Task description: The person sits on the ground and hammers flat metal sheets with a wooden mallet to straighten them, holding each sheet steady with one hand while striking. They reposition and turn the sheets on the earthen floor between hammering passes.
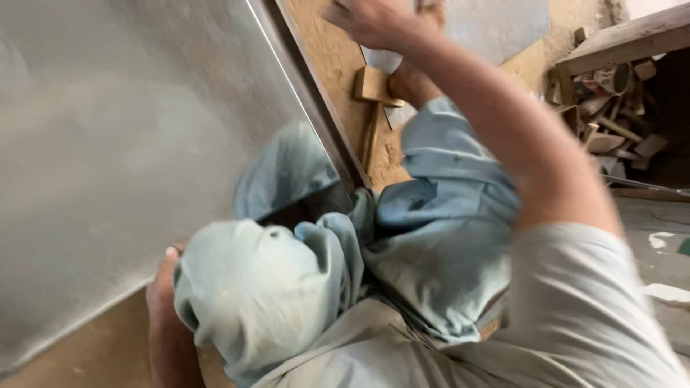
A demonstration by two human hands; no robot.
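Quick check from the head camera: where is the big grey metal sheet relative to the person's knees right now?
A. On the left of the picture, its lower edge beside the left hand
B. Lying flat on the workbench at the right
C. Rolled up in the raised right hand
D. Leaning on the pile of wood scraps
A: the grey metal sheet fills the left of the view, and the left hand sits at its lower edge, while the right hand is raised at the top.

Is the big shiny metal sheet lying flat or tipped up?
Tipped up: the large grey metal sheet slants across the view, its lower edge near the left hand.
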